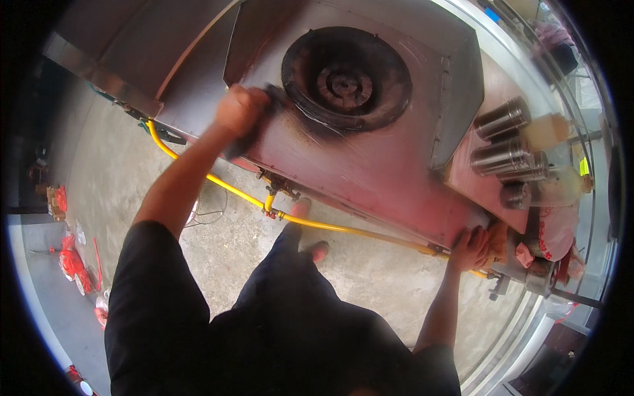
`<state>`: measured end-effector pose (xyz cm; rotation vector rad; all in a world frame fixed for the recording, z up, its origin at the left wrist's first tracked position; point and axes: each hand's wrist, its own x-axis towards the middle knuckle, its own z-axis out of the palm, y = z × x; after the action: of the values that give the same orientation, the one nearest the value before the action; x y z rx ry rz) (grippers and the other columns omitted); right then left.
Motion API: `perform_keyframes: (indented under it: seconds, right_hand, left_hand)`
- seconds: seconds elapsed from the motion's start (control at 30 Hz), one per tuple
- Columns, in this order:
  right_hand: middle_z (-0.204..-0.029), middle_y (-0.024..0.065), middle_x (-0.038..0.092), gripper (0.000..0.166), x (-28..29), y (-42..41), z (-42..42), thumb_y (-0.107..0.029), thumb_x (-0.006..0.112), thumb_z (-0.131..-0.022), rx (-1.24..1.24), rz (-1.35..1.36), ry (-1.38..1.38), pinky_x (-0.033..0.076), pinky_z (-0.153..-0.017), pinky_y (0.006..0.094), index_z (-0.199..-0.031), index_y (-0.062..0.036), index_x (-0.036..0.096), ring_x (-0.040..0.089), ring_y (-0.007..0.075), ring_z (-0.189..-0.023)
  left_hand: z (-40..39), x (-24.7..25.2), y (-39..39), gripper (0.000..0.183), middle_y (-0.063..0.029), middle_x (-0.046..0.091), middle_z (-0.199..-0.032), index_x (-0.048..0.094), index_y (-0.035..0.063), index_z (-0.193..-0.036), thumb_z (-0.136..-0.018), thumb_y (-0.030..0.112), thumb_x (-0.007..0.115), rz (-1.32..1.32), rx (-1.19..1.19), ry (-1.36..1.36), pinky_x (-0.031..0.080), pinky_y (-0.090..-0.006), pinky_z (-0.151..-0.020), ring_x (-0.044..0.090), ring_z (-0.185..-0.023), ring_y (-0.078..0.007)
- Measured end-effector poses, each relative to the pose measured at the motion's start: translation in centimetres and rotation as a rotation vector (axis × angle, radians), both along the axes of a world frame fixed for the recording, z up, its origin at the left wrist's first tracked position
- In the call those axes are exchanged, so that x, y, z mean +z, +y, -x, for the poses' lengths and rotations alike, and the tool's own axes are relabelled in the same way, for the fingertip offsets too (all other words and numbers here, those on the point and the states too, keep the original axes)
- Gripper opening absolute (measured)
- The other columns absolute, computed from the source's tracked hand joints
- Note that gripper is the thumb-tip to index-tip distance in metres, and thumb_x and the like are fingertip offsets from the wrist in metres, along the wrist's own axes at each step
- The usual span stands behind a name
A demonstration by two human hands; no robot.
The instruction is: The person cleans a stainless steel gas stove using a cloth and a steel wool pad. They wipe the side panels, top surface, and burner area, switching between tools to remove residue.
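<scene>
My left hand (240, 111) is closed on a dark cloth (252, 128), blurred, pressed against the steel top of a wok stove (346, 168) just left of its round burner (346, 81). The burner's ring is blackened, and dark soot marks the metal below it. My right hand (468, 250) rests with its fingers spread on the stove's front right corner, beside a brown cloth or paper (497, 242). Nothing shows in that hand.
Metal canisters (502, 118) and a plastic jug (557, 185) stand on the right. A raised steel guard (458, 99) flanks the burner. Along the stove's front edge runs a yellow gas pipe (337, 227) with valves. Red plastic bags (74, 265) lie at the far left.
</scene>
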<state>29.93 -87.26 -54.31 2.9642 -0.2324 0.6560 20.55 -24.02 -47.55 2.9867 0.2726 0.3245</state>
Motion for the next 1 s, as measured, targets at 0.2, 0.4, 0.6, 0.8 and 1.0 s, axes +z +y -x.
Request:
perform_keyframes:
  seconds: [0.2, 0.4, 0.6, 0.8, 1.0]
  right_hand:
    - [-0.137, -0.0049, 0.047, 0.048, -0.8, -0.2, -0.5, -0.053, 0.043, -0.087, 0.042, 0.045, -0.025, 0.025, -0.101, 0.0464, -0.126, -0.0269, 0.056, 0.042, 0.0213, -0.125]
    - [-0.134, -0.001, 0.051, 0.047, -1.0, -1.9, -0.8, -0.05, 0.048, -0.087, 0.076, 0.091, -0.053, 0.031, -0.101, 0.0414, -0.121, -0.0206, 0.06, 0.046, 0.0199, -0.123]
    - [-0.11, 0.0121, 0.063, 0.025, 2.0, 2.7, 0.4, -0.018, 0.064, -0.08, 0.516, -0.418, -0.127, 0.04, -0.095, 0.0379, -0.101, -0.0046, 0.067, 0.055, 0.0256, -0.109]
    - [-0.104, 0.0101, 0.063, 0.022, 7.9, 24.9, 3.8, -0.007, 0.068, -0.076, 0.918, -0.961, 0.201, 0.042, -0.093, 0.0347, -0.098, -0.004, 0.066, 0.056, 0.0235, -0.103]
    - [-0.106, 0.0132, 0.064, 0.029, 8.3, 36.6, -2.5, -0.015, 0.068, -0.074, 1.239, -0.693, 0.219, 0.044, -0.089, 0.0375, -0.101, -0.004, 0.066, 0.058, 0.0291, -0.101]
  left_hand:
    - [-0.9, 0.2, -6.5, 0.014, -0.0082, 0.065, -0.086, 0.066, 0.0115, -0.08, -0.072, 0.009, 0.055, 0.03, 0.053, -0.093, 0.051, -0.039, -0.072, 0.059, -0.086, -0.0284]
    - [0.9, 1.6, -13.1, 0.026, -0.0042, 0.066, -0.103, 0.068, 0.011, -0.085, -0.06, 0.003, 0.068, 0.356, -0.494, -0.145, 0.049, -0.034, -0.076, 0.058, -0.09, -0.0247]
    - [1.4, -0.6, -0.8, 0.021, -0.0021, 0.066, -0.1, 0.068, 0.0137, -0.088, -0.068, 0.009, 0.062, 0.056, 0.124, -0.222, 0.049, -0.0354, -0.078, 0.058, -0.087, -0.0266]
    - [0.6, 0.9, -11.7, 0.023, -0.0049, 0.066, -0.094, 0.069, 0.0118, -0.085, -0.063, 0.005, 0.068, 0.196, -0.32, -0.172, 0.05, -0.0358, -0.071, 0.058, -0.087, -0.0261]
    - [3.1, 2.4, -7.3, 0.026, 0.001, 0.066, -0.102, 0.069, 0.0157, -0.086, -0.062, 0.005, 0.066, 0.367, -0.398, -0.028, 0.05, -0.0326, -0.075, 0.058, -0.085, -0.0243]
